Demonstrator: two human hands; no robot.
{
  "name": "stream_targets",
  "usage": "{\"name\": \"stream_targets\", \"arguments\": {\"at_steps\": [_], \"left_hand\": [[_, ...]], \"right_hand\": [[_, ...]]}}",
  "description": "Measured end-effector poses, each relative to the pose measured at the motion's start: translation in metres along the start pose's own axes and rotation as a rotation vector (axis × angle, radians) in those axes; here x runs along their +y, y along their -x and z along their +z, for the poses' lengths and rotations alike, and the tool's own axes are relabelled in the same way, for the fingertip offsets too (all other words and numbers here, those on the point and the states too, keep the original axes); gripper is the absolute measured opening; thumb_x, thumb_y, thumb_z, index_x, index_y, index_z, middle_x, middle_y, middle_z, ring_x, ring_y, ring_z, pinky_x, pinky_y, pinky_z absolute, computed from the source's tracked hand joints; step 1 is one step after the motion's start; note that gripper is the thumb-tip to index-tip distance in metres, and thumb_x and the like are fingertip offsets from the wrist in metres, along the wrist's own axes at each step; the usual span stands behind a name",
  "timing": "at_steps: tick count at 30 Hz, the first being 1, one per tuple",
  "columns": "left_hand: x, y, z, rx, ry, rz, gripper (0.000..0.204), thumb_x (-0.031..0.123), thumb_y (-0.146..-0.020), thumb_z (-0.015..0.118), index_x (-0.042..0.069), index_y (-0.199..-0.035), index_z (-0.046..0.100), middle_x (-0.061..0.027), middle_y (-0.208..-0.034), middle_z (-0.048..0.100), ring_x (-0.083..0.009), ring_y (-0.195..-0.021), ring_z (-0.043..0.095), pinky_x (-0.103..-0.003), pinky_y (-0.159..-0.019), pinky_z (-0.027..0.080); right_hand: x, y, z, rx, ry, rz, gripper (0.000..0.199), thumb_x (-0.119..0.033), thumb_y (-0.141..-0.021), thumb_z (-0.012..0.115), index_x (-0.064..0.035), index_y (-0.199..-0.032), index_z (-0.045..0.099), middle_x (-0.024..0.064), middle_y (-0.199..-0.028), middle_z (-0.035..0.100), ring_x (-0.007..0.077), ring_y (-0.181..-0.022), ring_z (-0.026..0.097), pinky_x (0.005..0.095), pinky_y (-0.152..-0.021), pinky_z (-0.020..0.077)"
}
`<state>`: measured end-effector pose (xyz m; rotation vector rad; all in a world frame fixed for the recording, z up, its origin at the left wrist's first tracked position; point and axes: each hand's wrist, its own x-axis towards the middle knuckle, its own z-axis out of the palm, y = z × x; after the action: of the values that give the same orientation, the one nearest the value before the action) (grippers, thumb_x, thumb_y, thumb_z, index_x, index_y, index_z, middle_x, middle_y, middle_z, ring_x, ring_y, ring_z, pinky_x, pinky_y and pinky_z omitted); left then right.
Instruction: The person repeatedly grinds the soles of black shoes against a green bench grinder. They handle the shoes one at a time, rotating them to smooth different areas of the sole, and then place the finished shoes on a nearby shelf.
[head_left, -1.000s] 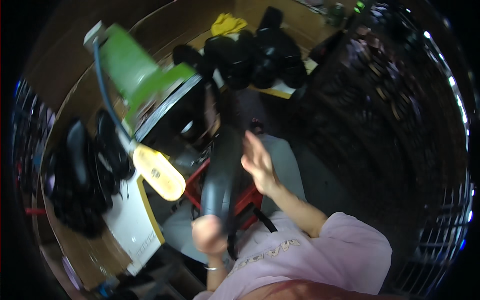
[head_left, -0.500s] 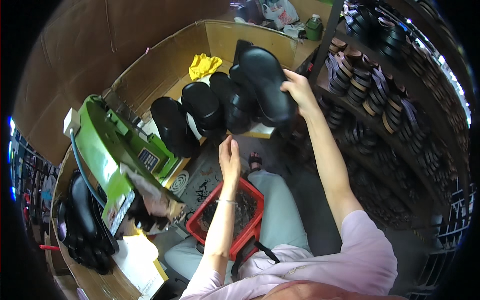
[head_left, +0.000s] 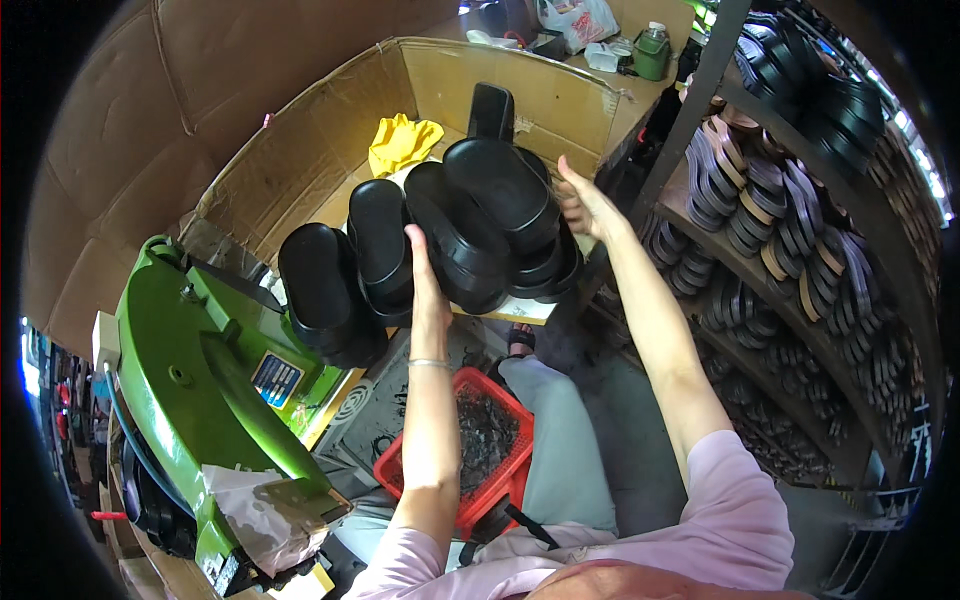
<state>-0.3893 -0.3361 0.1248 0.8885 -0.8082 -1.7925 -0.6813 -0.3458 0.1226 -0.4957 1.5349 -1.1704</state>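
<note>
Here we flank a stack of black shoe soles (head_left: 500,225), long axes running from lower left to upper right, toes toward the far cardboard box wall (head_left: 520,85). Our left hand (head_left: 428,290) lies flat on the stack's near-left side, fingers together. Our right hand (head_left: 585,205) presses its right edge, fingers slightly spread. More black soles (head_left: 330,290) sit just left of our left fingers.
</note>
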Motion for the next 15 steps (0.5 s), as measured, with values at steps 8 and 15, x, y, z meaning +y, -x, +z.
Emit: {"name": "stream_targets", "arguments": {"at_steps": [8,15], "left_hand": [[-0.013,-0.036,-0.004,-0.102,-0.071,-0.02,0.096,0.069,-0.08,0.059,0.007,-0.148,0.03,-0.0113,-0.149,0.035,-0.025,-0.134,0.038,-0.042,-0.109,0.033],[-0.031,0.04,-0.026,-0.082,-0.08,-0.013,0.09,0.067,-0.085,0.053,0.006,-0.147,0.033,-0.0141,-0.145,0.043,-0.0286,-0.13,0.045,-0.046,-0.109,0.034]], "right_hand": [[0.018,-0.006,0.023,-0.226,-0.027,-0.225,0.09,-0.055,-0.078,0.068,-0.0076,-0.146,0.034,0.012,-0.147,0.039,0.0251,-0.131,0.04,0.0403,-0.108,0.0321],[0.053,0.1,0.029,-0.129,0.084,-0.313,0.1,-0.048,-0.075,0.066,-0.0094,-0.153,0.016,0.0145,-0.154,0.026,0.028,-0.141,0.026,0.0415,-0.114,0.0237]]}}
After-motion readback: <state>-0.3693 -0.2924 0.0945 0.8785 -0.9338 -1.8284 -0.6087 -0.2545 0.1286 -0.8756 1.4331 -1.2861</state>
